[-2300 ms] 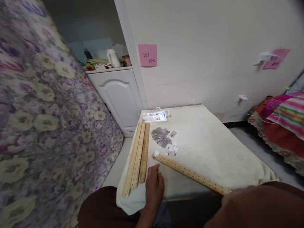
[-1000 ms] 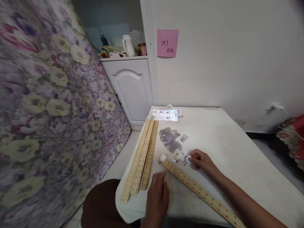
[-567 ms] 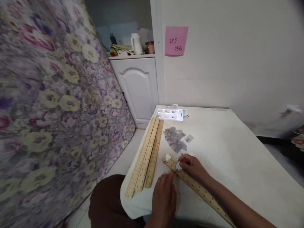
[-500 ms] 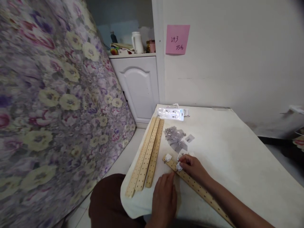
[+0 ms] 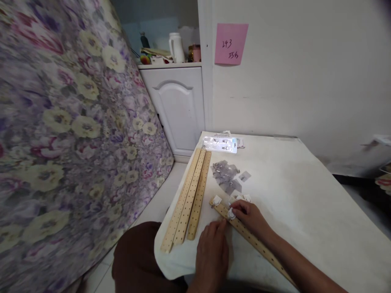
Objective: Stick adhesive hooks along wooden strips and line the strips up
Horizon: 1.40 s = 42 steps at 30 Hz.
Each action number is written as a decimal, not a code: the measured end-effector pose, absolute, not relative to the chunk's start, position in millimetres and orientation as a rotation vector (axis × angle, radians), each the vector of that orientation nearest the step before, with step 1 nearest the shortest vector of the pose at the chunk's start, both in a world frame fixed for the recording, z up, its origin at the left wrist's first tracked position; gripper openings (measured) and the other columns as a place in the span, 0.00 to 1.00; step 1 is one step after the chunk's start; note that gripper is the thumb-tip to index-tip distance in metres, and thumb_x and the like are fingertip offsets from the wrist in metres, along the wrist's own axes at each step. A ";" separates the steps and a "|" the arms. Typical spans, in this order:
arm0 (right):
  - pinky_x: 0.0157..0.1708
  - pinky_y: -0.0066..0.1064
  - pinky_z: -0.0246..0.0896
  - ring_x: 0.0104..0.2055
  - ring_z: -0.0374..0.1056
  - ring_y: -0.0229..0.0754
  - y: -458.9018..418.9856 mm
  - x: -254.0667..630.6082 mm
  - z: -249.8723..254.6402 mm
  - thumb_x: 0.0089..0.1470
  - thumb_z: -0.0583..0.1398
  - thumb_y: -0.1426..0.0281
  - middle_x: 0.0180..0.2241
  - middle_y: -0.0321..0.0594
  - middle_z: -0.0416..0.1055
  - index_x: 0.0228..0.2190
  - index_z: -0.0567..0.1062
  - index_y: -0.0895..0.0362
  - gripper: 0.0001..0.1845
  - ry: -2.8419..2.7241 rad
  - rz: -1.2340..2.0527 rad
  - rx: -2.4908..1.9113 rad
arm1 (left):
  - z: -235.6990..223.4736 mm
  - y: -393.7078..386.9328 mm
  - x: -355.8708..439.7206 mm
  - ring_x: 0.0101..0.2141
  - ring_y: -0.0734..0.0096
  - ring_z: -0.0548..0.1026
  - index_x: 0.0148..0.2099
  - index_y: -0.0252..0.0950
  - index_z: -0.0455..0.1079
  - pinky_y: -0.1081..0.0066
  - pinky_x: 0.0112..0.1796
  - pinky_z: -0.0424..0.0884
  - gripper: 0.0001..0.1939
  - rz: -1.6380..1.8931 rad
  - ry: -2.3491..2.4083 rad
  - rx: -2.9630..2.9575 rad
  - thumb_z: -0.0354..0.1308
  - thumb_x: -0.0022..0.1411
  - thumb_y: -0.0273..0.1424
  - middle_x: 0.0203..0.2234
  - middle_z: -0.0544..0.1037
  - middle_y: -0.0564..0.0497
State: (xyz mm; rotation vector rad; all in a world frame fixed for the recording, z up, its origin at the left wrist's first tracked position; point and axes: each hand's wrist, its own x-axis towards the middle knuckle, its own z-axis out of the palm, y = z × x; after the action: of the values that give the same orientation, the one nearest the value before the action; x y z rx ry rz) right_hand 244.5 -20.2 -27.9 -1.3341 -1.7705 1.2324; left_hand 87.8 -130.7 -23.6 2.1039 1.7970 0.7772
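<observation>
A wooden strip with rows of small holes (image 5: pixel 259 246) lies slantwise on the table. My right hand (image 5: pixel 249 213) has its thumb and fingers pinched on a small white round piece (image 5: pixel 231 213) on that strip. My left hand (image 5: pixel 213 248) is closed low at the strip's near edge, fingertips gripping it; part of this grip is hidden. Another white piece (image 5: pixel 217 200) sits at the strip's far end. Just beyond my right hand, several more white pieces (image 5: pixel 235 198) lie together, partly covered by the fingers.
Three similar perforated strips (image 5: pixel 191 191) lie along the table's left side. Small clear plastic bags (image 5: pixel 225 175) are heaped near the middle, one bag (image 5: pixel 244 176) apart. A clear package (image 5: pixel 220 144) lies at the back. A floral curtain (image 5: pixel 76 142) hangs left.
The view has shifted slightly. Both hands stay at nearly the same spots on the strip, the right still pinching the white piece.
</observation>
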 end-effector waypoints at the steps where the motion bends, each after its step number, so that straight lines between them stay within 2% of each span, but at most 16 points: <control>1: 0.32 0.30 0.60 0.30 0.68 0.42 -20.1 244.7 -28.5 0.48 0.57 0.67 0.26 0.37 0.73 0.32 0.76 0.58 0.10 -1.763 1.239 -1.335 | -23.0 -130.6 87.9 0.45 0.63 0.66 0.59 0.38 0.58 0.62 0.45 0.66 0.25 0.769 1.800 2.098 0.45 0.59 0.20 0.46 0.69 0.45; 10: 0.33 0.31 0.61 0.31 0.69 0.43 -20.6 246.6 -28.4 0.48 0.57 0.68 0.27 0.38 0.74 0.31 0.76 0.57 0.09 -1.775 1.228 -1.334 | -18.0 -128.3 88.7 0.46 0.61 0.66 0.61 0.39 0.56 0.59 0.46 0.66 0.26 0.675 1.816 2.057 0.44 0.60 0.21 0.47 0.68 0.44; 30: 0.30 0.30 0.60 0.28 0.66 0.41 -23.2 243.7 -23.3 0.48 0.57 0.68 0.23 0.36 0.71 0.29 0.75 0.57 0.08 -1.801 1.180 -1.333 | -12.9 -115.9 85.8 0.44 0.65 0.68 0.59 0.43 0.58 0.66 0.44 0.67 0.28 0.690 1.767 2.027 0.44 0.57 0.19 0.45 0.69 0.48; 37: 0.31 0.30 0.60 0.28 0.66 0.41 -23.6 243.5 -24.5 0.48 0.57 0.68 0.23 0.35 0.71 0.29 0.75 0.56 0.08 -1.828 1.142 -1.350 | -13.1 -116.1 85.7 0.44 0.65 0.68 0.59 0.42 0.59 0.66 0.43 0.68 0.27 0.690 1.772 2.052 0.44 0.59 0.21 0.45 0.69 0.47; 42: 0.30 0.30 0.60 0.28 0.66 0.41 -24.2 243.6 -24.6 0.48 0.56 0.68 0.23 0.35 0.71 0.28 0.75 0.56 0.08 -1.816 1.151 -1.346 | -11.7 -116.8 86.3 0.42 0.65 0.69 0.58 0.43 0.60 0.66 0.42 0.68 0.28 0.687 1.789 2.034 0.46 0.56 0.20 0.44 0.70 0.47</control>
State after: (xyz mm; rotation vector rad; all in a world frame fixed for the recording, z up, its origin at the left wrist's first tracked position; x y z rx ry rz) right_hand 243.6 -24.2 -24.6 -1.3461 -1.8156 1.1514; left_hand 86.3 -116.8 -11.7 2.0344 1.7888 0.6870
